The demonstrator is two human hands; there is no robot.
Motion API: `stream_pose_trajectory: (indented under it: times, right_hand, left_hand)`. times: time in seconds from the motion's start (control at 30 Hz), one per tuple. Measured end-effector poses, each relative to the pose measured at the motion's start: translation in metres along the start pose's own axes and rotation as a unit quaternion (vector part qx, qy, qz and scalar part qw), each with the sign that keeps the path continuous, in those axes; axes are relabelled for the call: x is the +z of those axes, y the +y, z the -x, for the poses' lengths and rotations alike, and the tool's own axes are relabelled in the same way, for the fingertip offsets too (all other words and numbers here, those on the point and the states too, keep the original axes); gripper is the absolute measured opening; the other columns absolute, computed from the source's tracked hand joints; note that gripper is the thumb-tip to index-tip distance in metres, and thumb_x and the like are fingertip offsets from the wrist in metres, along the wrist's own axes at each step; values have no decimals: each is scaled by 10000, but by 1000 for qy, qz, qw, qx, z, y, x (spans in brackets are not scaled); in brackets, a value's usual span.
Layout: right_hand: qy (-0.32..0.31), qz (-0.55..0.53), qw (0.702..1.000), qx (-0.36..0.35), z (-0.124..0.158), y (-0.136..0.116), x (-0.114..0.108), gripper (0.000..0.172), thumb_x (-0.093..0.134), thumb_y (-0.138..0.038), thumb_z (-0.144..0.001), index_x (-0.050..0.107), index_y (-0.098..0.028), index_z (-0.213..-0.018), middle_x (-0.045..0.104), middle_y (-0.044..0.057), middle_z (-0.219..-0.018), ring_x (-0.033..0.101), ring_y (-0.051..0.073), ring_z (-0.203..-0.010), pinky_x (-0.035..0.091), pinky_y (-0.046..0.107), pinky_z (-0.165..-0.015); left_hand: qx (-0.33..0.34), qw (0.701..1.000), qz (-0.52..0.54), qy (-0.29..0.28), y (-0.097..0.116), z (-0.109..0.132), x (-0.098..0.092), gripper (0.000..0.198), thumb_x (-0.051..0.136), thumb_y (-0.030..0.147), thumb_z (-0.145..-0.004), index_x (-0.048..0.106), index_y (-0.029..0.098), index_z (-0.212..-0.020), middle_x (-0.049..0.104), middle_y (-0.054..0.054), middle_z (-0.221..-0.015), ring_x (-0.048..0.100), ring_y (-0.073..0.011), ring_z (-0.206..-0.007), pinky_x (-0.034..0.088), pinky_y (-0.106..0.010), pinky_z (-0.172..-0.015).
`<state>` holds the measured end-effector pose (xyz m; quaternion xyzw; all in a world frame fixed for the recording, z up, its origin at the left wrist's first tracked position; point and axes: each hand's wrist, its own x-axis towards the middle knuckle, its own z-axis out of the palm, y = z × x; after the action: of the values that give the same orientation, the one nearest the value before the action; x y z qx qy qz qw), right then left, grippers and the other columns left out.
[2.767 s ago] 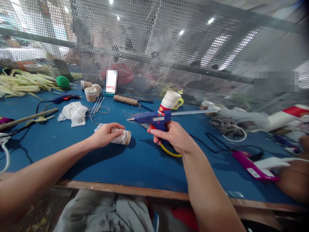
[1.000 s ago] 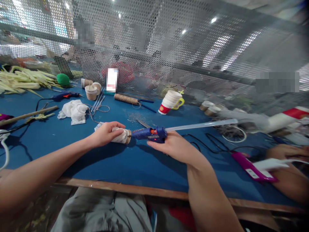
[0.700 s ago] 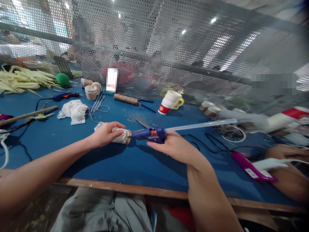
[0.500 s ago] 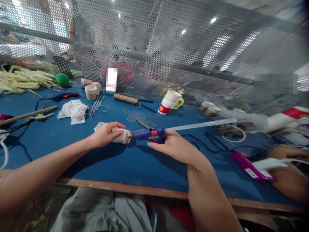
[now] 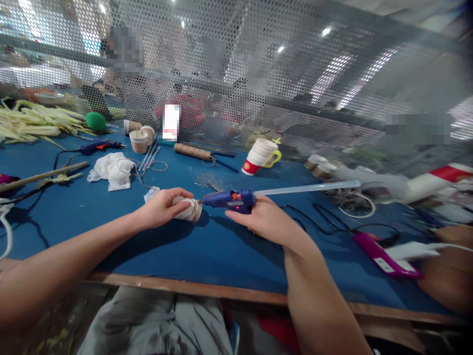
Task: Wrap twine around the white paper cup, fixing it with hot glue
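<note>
My left hand (image 5: pixel 165 207) is closed around a small paper cup (image 5: pixel 189 209) with a white wrapping and a brown rim, tilted on its side above the blue table. In my right hand (image 5: pixel 268 219) is a blue hot glue gun (image 5: pixel 231 199), its red light lit and a long clear glue stick (image 5: pixel 308 188) jutting from its back. The gun's nozzle is at the upper edge of the cup's rim end; whether it touches cannot be made out. Behind the gun lies a pair of scissors (image 5: pixel 215 187), partly hidden.
Twine-wrapped cups (image 5: pixel 139 142), a twine roll (image 5: pixel 192 151), white cloth (image 5: pixel 113 170) and a second glue gun (image 5: pixel 101 146) lie at the left and back. Stacked paper cups (image 5: pixel 260 157) stand behind. A purple power strip (image 5: pixel 386 256) with cords sits at right, near another person's arm (image 5: pixel 447 266).
The glue gun's nozzle has shifted up slightly, from the middle of the cup's end to its upper edge. The cup has turned a little in my left hand.
</note>
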<state>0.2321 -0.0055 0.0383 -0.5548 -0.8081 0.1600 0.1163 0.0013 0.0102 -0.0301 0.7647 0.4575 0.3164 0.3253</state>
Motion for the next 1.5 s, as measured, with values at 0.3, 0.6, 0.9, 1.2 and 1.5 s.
stream_pose_trajectory:
  times: [0.3, 0.6, 0.9, 1.2, 1.5]
  right_hand:
    - [-1, -2, 1000, 11, -2, -1, 1, 253, 515, -383, -759, 654, -172, -734, 545, -9, -521, 542, 160, -573, 403, 264, -564]
    - [-11, -3, 1000, 20, 1, -3, -2, 265, 512, -389, -763, 665, -173, -762, 577, -1, -554, 556, 162, -577, 405, 258, -545]
    - [-11, -11, 1000, 16, 3, -4, -3, 254, 510, -385, -768, 667, -185, -764, 589, 0, -537, 585, 172, -592, 427, 259, -562]
    - [7, -6, 1000, 21, 0, -4, 0, 277, 502, -394, -762, 631, -171, -659, 609, 28, -586, 611, 197, -664, 447, 278, -596]
    - [0, -23, 999, 23, 3, -5, -2, 260, 515, -398, -754, 639, -190, -657, 576, 7, -504, 583, 172, -563, 430, 263, -534]
  left_hand:
    - [23, 1000, -6, 4, -2, 0, 1, 366, 455, 383, -823, 591, 128, -1048, 671, -68, -968, 605, -182, -830, 453, -268, -740]
    - [25, 999, -23, 7, -3, 1, 1, 351, 449, 388, -832, 593, 151, -1046, 680, -45, -911, 612, -172, -770, 460, -255, -683]
    - [27, 999, -20, 3, -4, 0, 2, 346, 447, 383, -833, 587, 151, -1050, 681, -47, -929, 617, -175, -795, 463, -261, -704]
    - [31, 999, -16, 1, -1, 1, 2, 344, 447, 371, -831, 584, 144, -1050, 673, -66, -981, 614, -188, -837, 468, -283, -743]
    - [32, 999, -24, 1, 0, 1, 1, 342, 445, 371, -833, 586, 146, -1049, 678, -63, -970, 617, -188, -833, 466, -284, -745]
